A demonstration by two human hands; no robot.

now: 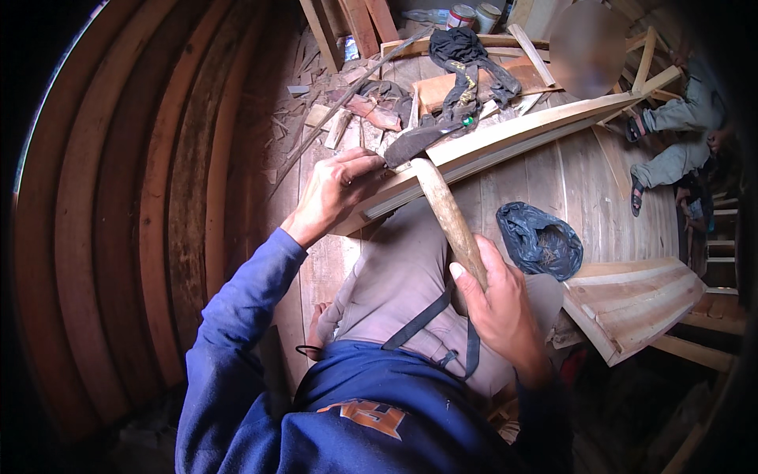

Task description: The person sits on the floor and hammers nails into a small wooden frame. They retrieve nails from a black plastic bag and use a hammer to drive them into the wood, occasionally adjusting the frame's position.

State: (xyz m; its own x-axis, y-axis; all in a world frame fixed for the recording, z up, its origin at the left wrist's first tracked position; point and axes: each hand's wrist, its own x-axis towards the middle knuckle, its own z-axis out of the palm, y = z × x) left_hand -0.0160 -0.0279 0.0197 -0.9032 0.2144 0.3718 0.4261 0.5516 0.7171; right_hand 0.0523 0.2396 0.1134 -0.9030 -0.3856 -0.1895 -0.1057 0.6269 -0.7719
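My right hand (499,300) is wrapped round the pale wooden handle of a hammer (447,207). Its dark metal head rests at or just above a long pale wooden frame (513,141) that runs slantwise across my lap. Close to the hammer head, my left hand (335,188) has its thumb and fingertips pinched together over the frame's near left end. Whatever lies between those fingertips is too small to make out. Behind the hammer head, a dark cloth garment (462,59) is draped over boards.
A dark plastic bag (539,241) sits on the plank floor right of my legs, beside a slatted wooden panel (636,304). Wood scraps (338,126) and cans (461,16) lie farther off. A plank wall (150,197) curves along my left. Another person's legs (671,170) are at right.
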